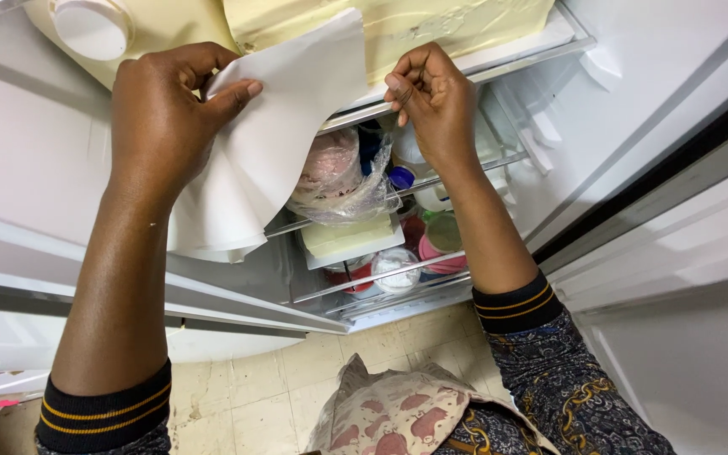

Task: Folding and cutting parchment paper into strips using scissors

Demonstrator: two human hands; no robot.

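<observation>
With the open fridge [634,101] below you, keep the white paper sheet [271,143] taut over its shelves: your left hand [166,109] pinches one edge, your right hand [427,93] pinches the top corner.

Both forearms are bare. The sleeves [541,354] are pushed up, dark with a paisley-like gold pattern, ending in black ribbed cuffs [516,305] with two thin yellow stripes. A beige cloth [398,413] printed with reddish shapes hangs at the front.
</observation>
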